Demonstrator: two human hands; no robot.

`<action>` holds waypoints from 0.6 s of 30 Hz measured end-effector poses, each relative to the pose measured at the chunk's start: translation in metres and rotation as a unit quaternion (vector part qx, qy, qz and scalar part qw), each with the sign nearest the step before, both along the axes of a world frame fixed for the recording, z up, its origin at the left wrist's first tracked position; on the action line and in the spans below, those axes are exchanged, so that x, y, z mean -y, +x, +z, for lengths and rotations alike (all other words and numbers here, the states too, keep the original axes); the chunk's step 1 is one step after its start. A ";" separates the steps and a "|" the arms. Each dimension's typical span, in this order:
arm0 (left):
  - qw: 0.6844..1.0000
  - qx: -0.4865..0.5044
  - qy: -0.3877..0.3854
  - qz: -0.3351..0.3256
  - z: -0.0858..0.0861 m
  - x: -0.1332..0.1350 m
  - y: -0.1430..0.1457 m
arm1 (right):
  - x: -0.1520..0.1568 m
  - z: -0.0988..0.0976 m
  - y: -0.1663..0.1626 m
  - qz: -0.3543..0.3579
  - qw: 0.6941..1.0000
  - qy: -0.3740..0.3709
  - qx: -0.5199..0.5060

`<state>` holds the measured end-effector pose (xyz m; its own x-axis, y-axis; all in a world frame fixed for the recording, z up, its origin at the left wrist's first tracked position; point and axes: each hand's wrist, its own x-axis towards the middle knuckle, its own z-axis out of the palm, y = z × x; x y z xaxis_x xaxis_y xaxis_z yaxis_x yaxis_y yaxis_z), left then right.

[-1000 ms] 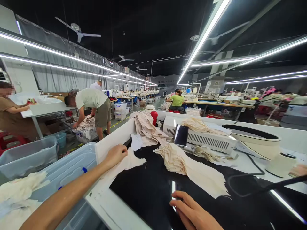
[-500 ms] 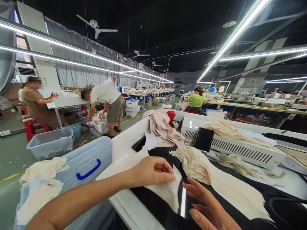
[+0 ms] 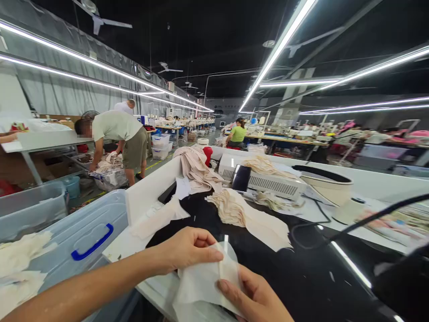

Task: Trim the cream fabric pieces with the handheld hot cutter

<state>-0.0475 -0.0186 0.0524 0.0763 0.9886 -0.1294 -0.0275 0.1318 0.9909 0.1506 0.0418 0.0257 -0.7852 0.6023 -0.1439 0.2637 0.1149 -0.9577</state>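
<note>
A cream fabric piece (image 3: 204, 286) hangs between my two hands over the front edge of the black worktop (image 3: 301, 277). My left hand (image 3: 194, 250) pinches its upper edge between thumb and fingers. At its right side, my right hand (image 3: 250, 290) grips the cloth, thumb on top and fingers mostly hidden behind. Beyond them lies a fanned stack of cream fabric pieces (image 3: 231, 208). Another pale piece (image 3: 161, 217) rests flat at the left of the worktop.
A lidded plastic bin (image 3: 110, 210) with a blue handle stands at the left, cloth scraps (image 3: 20, 255) on it. Behind the stack are a phone (image 3: 241, 178), a white vented box (image 3: 268, 185) and draped pink-beige fabric (image 3: 197, 167). A dark cable (image 3: 368, 223) crosses the right. A co-worker (image 3: 117, 134) bends over a crate.
My view has turned right. My right hand, open and apart from the cloth before, now grips it alongside my left. The cloth has come nearer to me.
</note>
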 end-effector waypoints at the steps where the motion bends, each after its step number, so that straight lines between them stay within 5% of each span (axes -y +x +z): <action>1: 1.000 -0.002 0.003 -0.003 0.000 0.001 0.001 | 0.002 0.000 0.001 0.000 1.000 -0.015 -0.002; 8: 0.998 -0.046 0.043 -0.006 0.000 -0.001 0.007 | 0.013 -0.002 0.014 0.028 0.991 -0.132 -0.015; 18: 0.982 -0.162 0.092 -0.016 -0.016 -0.021 0.019 | 0.021 -0.010 0.036 -0.011 0.991 -0.136 -0.015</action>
<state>-0.0287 0.0024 0.0368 0.0920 0.9954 0.0286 0.2942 -0.0546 0.9542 0.1868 0.0203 0.0161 -0.7781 0.5622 -0.2800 0.2340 -0.1542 -0.9599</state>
